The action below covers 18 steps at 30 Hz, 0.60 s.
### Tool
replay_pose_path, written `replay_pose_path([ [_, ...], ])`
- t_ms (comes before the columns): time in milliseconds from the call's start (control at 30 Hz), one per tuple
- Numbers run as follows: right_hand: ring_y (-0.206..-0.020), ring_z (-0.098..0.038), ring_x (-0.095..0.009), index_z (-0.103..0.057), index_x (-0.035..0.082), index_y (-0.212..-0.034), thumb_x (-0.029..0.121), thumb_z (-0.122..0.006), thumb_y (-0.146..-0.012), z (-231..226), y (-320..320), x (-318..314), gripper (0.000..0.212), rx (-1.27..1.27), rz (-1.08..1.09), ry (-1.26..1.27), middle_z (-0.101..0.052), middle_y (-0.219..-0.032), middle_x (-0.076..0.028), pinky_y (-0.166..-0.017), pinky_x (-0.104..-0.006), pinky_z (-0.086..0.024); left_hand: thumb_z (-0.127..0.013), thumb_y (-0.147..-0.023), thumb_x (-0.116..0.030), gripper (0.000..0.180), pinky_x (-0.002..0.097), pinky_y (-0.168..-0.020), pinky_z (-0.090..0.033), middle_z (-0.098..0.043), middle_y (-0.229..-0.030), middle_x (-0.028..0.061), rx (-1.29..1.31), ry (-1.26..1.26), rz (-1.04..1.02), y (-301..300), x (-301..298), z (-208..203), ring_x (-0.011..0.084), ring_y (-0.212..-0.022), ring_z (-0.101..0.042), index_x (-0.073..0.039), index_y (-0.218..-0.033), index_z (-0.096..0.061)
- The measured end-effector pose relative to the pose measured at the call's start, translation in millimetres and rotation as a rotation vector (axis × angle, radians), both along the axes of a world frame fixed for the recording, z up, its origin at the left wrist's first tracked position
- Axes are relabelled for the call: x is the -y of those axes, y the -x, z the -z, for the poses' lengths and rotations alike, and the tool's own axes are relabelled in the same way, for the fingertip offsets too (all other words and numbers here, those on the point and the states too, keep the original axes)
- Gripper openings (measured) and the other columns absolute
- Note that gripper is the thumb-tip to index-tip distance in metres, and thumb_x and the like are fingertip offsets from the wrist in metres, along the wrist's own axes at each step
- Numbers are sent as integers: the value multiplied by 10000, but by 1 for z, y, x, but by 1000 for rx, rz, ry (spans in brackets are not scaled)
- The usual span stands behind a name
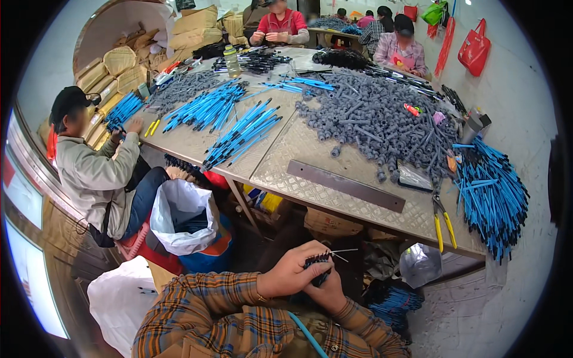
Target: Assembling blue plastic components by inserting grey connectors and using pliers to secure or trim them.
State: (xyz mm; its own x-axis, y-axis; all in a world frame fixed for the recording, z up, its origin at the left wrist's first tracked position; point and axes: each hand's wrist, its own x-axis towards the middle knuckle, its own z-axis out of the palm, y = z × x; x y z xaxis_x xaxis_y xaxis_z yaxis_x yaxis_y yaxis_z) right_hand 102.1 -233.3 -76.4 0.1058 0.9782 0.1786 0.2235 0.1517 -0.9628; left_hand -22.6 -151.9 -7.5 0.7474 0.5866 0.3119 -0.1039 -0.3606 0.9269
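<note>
Above my lap, my left hand (289,273) and my right hand (328,291) are closed together around a small bundle of black-tipped sticks (318,260). Two thin whitish strands (345,253) stick out from the bundle to the right; I cannot tell whether they are wire or ties. Most of the bundle is hidden by my fingers. A light blue tube or strip (307,335) lies across my lap below the hands. On the table's near edge ahead rests a flat brown metal bar (345,186). Yellow-handled pliers (444,224) hang over that edge to the right.
On the patterned table (271,170) lie a heap of grey plastic parts (376,119), blue sticks (242,134) and a large blue pile (492,197). A white-lined bucket (184,218) stands left of me. A co-worker (98,173) sits at left; others sit beyond.
</note>
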Motion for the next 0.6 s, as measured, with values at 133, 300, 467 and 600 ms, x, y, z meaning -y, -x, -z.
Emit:
replay_pose_path([
  [133, -934, -632, -264, -468, 13, -1202, 233, -786, -680, 9, 10, -8, 649, 22, 140, -34, -616, -1019, -142, -803, -331, -489, -575, -906, -174, 206, 333, -869, -449, -557, -1109, 144, -36, 23, -14, 2, -5, 3, 235, -1011, -564, 6, -993, -624],
  [300, -936, -606, -167, -557, 9, -1127, 214, -750, -754, 25, 11, -6, 468, -394, 94, 120, -636, -1021, -71, -811, -292, -481, -621, -874, -197, 240, 360, -953, -404, -476, -1283, 187, -143, -143, -93, 0, -10, 12, 283, -1164, -494, 4, -1005, -625],
  [467, -915, -586, -128, -603, 12, -1070, 208, -703, -809, 6, 12, -16, 342, -373, 170, 135, -642, -1013, -51, -788, -291, -486, -662, -815, -139, 291, 346, -1007, -360, -451, -1344, 171, -29, 183, -142, -7, -19, 32, 250, -1231, -452, 6, -1059, -596],
  [600, -791, -584, -84, -641, 12, -929, 203, -670, -842, 8, 9, -42, 212, -314, 166, 246, -660, -846, -25, -697, -274, -495, -614, -795, -1, 537, 330, -1048, -316, -432, -1357, 122, 121, 342, -216, 3, -27, 30, 214, -1287, -374, 19, -1302, -437],
])
